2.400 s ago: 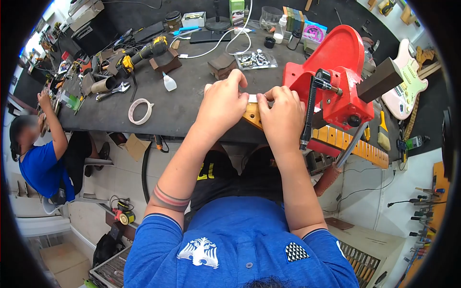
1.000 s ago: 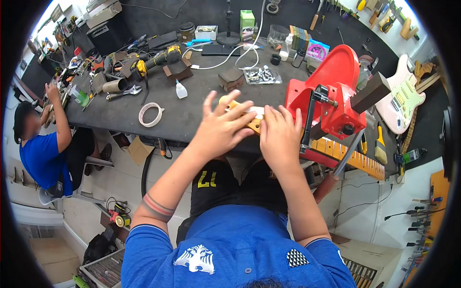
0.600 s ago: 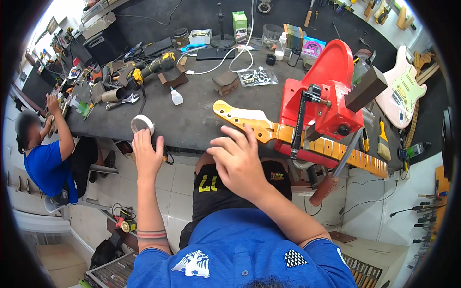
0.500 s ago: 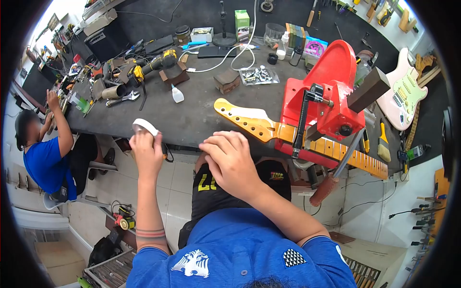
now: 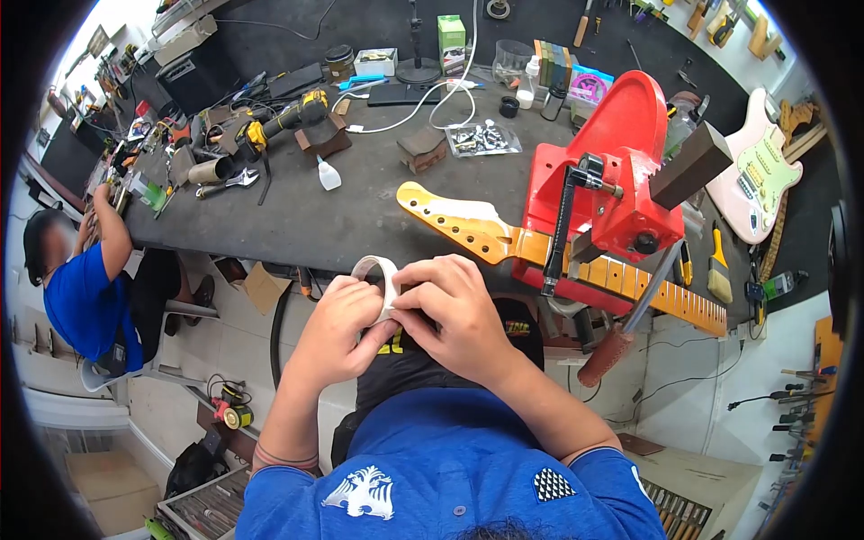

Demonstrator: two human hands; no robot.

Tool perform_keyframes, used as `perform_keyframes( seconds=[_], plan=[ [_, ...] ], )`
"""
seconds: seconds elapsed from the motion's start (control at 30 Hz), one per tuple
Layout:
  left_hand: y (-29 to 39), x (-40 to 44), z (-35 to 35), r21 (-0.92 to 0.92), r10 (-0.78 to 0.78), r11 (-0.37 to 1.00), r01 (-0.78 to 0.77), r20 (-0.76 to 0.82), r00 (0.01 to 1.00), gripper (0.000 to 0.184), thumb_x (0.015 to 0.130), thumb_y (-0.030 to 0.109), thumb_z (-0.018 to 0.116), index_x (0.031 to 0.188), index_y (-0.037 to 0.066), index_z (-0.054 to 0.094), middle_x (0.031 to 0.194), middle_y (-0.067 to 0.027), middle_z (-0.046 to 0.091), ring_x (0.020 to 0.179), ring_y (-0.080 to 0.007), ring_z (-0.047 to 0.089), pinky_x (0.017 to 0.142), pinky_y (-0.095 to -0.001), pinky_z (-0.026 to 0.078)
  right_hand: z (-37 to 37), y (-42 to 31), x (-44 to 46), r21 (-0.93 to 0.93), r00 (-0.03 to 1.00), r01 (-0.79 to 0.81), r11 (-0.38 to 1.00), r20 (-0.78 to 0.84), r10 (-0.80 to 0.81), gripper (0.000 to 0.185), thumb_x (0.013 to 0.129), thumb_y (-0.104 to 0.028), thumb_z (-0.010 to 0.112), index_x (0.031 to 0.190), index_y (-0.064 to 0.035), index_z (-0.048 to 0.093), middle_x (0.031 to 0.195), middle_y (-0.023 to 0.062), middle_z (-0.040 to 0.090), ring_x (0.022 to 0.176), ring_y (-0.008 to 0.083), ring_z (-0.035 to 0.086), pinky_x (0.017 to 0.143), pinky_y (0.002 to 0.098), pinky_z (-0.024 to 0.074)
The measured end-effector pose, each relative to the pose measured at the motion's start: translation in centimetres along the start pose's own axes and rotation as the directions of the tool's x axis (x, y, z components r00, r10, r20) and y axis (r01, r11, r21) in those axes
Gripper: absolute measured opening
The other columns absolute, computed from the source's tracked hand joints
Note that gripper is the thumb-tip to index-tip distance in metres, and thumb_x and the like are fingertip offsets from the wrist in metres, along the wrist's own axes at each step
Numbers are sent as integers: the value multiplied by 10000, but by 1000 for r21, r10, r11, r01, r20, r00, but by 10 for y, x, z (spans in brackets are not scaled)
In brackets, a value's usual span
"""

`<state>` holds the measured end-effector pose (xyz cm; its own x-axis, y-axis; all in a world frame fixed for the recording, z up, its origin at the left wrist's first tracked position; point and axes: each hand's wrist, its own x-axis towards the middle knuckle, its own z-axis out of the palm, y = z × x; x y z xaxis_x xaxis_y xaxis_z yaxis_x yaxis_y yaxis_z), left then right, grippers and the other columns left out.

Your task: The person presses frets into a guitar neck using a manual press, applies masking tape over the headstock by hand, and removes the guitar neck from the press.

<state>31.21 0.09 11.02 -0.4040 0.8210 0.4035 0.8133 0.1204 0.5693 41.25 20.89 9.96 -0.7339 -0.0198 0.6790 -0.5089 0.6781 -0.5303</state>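
A white roll of tape [image 5: 390, 281] is held between my two hands at the front edge of the bench. My left hand [image 5: 342, 326] has its fingers curled round the roll's lower left side. From the right, my right hand [image 5: 453, 315] pinches at the roll's edge. Beyond them lies a guitar neck, its wooden headstock [image 5: 461, 222] pointing left, with several holes and a white strip along it. The neck's fretboard [image 5: 661, 292] runs through a red vise [image 5: 621, 171].
A small white bottle [image 5: 328, 175], a brown block [image 5: 422, 148] and a bag of metal parts [image 5: 484, 139] lie on the bench [image 5: 297, 216]. A yellow drill [image 5: 283, 121] is at the left, a pink guitar body [image 5: 754, 171] at the right. Another person [image 5: 85, 306] sits far left.
My left hand has lifted the tape roll from the bench and brought it right. My right hand has left the headstock and now meets the roll.
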Motion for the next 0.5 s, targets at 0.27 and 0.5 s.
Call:
perform_keyframes(
  seconds=[0.27,0.5],
  plan=[
    [9,-2,17,-339,-434,866,367,-148,889,322,981,111,810,1247,45,641,845,-111,732,750,-203,704,701,-348,524,-2,-1,1,97,994,-109,989,-20,111,170,946,-63,809,1028,-73,660,1139,87,731,1087,326,699,1071,487,490],
    [11,9,6,-534,-473,724,436,75,878,307,1069,109,738,1357,47,651,796,-65,771,714,-92,701,722,-257,523,6,4,-11,644,811,-512,569,144,567,116,1152,-100,624,1170,14,633,1131,112,757,1075,152,728,966,333,581]
  ],
)
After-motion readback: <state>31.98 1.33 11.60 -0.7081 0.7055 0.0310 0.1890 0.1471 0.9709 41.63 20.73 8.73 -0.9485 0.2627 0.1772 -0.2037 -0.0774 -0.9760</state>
